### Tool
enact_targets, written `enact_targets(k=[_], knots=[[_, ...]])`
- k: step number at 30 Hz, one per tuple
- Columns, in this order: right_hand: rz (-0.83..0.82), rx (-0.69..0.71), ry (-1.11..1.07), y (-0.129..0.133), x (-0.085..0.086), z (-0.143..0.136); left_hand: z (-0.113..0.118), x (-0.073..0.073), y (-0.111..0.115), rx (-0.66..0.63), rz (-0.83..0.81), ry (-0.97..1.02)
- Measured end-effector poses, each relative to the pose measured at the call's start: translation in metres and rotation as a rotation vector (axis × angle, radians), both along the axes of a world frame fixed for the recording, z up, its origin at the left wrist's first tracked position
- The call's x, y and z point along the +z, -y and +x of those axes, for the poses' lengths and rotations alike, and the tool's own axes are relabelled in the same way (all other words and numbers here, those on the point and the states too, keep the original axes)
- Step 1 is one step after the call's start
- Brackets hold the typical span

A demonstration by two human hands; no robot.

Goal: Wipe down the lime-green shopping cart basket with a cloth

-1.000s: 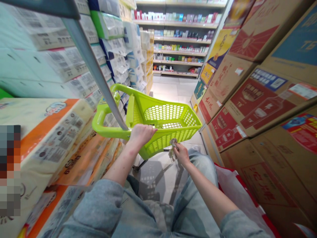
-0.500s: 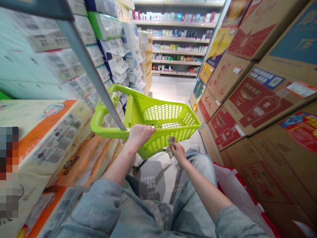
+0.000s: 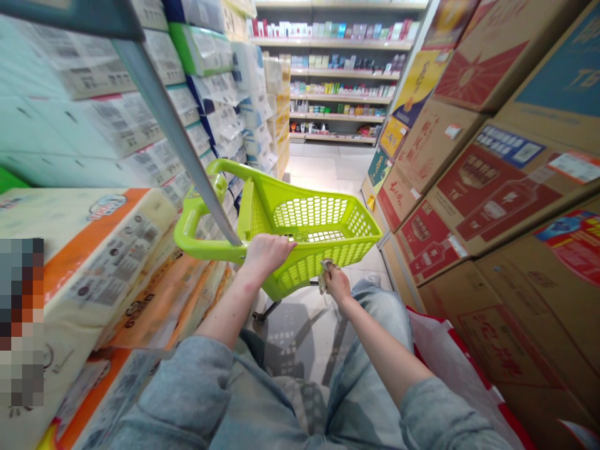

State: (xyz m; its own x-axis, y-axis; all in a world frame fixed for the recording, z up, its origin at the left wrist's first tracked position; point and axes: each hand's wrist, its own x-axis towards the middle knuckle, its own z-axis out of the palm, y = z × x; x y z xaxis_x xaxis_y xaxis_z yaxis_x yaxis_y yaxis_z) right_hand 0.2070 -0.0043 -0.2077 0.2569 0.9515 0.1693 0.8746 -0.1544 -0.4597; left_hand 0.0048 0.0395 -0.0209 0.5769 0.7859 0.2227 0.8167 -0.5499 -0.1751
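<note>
A lime-green plastic shopping cart (image 3: 323, 255) with a perforated basket stands in front of me. My left hand (image 3: 268, 255) is closed over the near rim of its basket. Against the outer side wall of the basket, my right hand (image 3: 338, 282) pinches a crumpled, dirty whitish cloth (image 3: 323, 275). Whether the cloth is pressed on the plastic or just beside it is hard to tell. The basket holds nothing that I can make out. A grey metal pole (image 3: 178, 137) rises from the cart's handle end toward the upper left.
Packs of tissue paper (image 3: 117, 250) are stacked along the left. Cardboard cartons (image 3: 497, 187) are piled high on the right, with a red-edged white bag (image 3: 450, 356) below them. Shelves of small boxed goods (image 3: 337, 74) stand at the far end of the tiled floor (image 3: 323, 153).
My right hand and the cloth have shifted very slightly on the basket's side, and the cloth looks more bunched. The left hand keeps its hold on the rim.
</note>
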Motion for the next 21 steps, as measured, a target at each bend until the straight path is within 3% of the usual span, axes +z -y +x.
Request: enact_targets(k=[8,16,21], knots=[[0.108,0.119,-0.004,0.018,-0.004,-0.001,-0.002,-0.001,0.0,-0.002,-0.019,0.031],[0.059,0.092,-0.004,0.0,0.014,-0.025,-0.001,-0.001,0.0,0.004,-0.013,0.034],[0.075,0.213,0.035,0.02,0.001,-0.012,-0.001,0.0,0.0,0.005,-0.004,0.026]])
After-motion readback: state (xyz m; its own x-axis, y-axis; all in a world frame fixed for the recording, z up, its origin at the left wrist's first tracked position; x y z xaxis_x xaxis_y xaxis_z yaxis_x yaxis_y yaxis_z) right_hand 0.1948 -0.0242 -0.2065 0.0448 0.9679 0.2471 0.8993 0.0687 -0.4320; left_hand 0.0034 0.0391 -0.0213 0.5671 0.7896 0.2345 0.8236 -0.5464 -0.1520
